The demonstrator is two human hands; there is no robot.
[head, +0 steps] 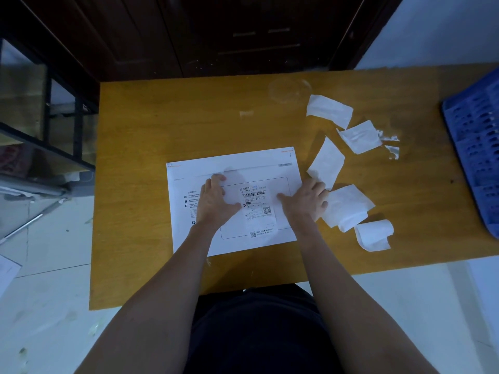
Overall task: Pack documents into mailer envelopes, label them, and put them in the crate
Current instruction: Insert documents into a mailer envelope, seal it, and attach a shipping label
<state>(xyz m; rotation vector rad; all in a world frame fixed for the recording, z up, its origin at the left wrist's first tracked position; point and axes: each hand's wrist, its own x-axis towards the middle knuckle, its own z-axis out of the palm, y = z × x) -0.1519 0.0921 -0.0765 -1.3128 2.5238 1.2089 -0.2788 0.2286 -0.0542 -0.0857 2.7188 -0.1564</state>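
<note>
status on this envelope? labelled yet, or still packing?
Done: the white mailer envelope lies flat on the yellow wooden table, with the printed barcode shipping label on it. Several peeled white backing papers lie to its right. In hand: left hand and right hand press flat on either side of the label. Left: moving the envelope into the blue plastic crate.

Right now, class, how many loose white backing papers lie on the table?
5, all right of the envelope: top, below it, middle, beside the right hand, nearest.
</note>
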